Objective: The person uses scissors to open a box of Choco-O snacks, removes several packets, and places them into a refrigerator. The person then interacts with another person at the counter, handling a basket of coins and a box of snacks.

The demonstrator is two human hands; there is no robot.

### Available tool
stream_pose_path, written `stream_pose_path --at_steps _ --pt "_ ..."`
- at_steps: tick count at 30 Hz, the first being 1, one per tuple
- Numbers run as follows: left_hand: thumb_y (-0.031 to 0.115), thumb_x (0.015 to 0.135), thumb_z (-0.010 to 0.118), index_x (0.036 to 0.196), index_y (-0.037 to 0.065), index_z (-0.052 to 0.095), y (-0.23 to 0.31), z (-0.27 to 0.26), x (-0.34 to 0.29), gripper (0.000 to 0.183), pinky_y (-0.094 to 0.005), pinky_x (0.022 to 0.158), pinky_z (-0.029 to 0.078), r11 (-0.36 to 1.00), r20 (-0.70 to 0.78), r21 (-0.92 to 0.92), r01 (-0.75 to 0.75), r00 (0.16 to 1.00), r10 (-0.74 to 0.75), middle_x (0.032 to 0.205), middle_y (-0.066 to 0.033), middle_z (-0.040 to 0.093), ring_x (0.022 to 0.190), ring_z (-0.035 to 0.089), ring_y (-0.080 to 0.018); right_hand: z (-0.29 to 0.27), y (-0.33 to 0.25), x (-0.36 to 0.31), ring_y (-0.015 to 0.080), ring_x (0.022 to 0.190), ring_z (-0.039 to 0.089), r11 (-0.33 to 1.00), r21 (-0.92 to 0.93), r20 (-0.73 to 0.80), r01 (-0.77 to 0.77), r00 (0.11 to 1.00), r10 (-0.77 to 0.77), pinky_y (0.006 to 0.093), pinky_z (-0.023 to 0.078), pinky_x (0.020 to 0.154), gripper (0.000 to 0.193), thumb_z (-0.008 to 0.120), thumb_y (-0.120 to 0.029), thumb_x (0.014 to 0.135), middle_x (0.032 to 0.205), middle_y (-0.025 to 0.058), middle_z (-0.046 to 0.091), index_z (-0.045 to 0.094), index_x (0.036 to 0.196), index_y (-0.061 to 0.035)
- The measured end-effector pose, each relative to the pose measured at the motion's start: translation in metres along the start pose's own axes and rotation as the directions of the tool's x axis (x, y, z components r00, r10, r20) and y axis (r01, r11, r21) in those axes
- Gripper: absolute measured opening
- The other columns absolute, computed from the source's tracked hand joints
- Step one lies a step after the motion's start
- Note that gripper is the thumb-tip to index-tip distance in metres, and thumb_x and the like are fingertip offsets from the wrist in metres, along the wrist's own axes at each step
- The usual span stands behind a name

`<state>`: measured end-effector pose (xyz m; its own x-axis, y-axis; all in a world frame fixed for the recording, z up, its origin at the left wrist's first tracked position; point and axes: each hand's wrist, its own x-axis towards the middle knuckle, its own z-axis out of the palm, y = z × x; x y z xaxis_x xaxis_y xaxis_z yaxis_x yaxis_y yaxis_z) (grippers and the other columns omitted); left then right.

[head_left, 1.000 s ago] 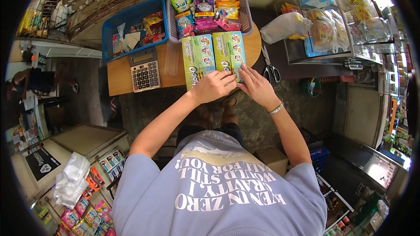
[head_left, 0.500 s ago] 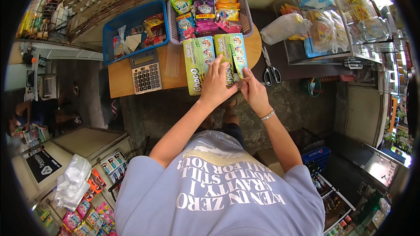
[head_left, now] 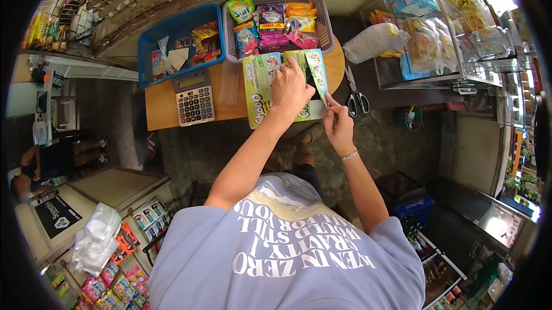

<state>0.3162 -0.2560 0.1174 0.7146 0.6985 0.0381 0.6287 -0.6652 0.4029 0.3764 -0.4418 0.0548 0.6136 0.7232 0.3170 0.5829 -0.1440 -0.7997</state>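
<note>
A green cardboard snack box lies across the front edge of the wooden table. My left hand is on its middle, fingers bent against the card near the far edge, thumb beside a dark gap in the top. Lower right, my right hand pinches the near end of a narrow green-and-blue flap, which leans away from the gap. What lies inside the box is hidden in shadow.
Scissors lie right of the box, a calculator left of it. Behind stand a blue basket and a lilac basket of colourful packets. A plastic bag sits before a clear shelf at right. Another person is at far left.
My left hand has slid farther up the box. The flap has swung right with my right hand, which is a little lower, and the dark gap beside it is wider.
</note>
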Motion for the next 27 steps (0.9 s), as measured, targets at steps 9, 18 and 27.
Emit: stream_pose_path --at_steps 9,18,27 --pt "0.019 0.075 0.073 0.134 -0.016 0.051 -0.008 -0.005 -0.003 0.073 -0.0454 0.088 0.059 0.997 0.036 -0.081 0.005 0.999 -0.002 0.107 -0.0307 0.069 0.103 0.067 -0.0433 -0.001 -0.005 0.003 0.0359 0.086 0.074 0.999 -0.031 -0.001 -0.027 1.0 0.027 0.0383 0.058 0.073 0.018 0.063 -0.006 0.094 0.134 0.0211 0.067 0.048 0.102 -0.001" --pt "0.021 0.075 0.076 0.126 -0.014 0.054 -0.003 0.005 -0.004 0.066 -0.0444 0.086 0.059 0.999 0.007 0.003 -0.045 0.999 0.044 0.099 -0.0276 0.071 0.101 0.067 -0.0398 0.005 -0.049 0.053 0.0419 0.104 0.068 0.905 -0.424 0.231 0.032 0.97 0.074 0.0457 0.061 0.074 0.064 0.075 -0.019 0.087 0.132 0.0257 0.057 0.045 0.14 0.0017" --pt "0.021 0.071 0.078 0.112 -0.011 0.057 -0.014 -0.011 0.008 0.056 -0.046 0.094 0.056 0.992 0.146 -0.066 -0.105 0.983 0.114 0.097 -0.0293 0.071 0.098 0.068 -0.0433 0.007 -0.038 0.077 0.0396 0.076 0.072 0.82 -0.573 0.255 0.013 0.953 0.162 0.0463 0.059 0.066 0.047 0.068 -0.011 0.086 0.097 0.0243 0.068 0.054 0.128 0.0039"
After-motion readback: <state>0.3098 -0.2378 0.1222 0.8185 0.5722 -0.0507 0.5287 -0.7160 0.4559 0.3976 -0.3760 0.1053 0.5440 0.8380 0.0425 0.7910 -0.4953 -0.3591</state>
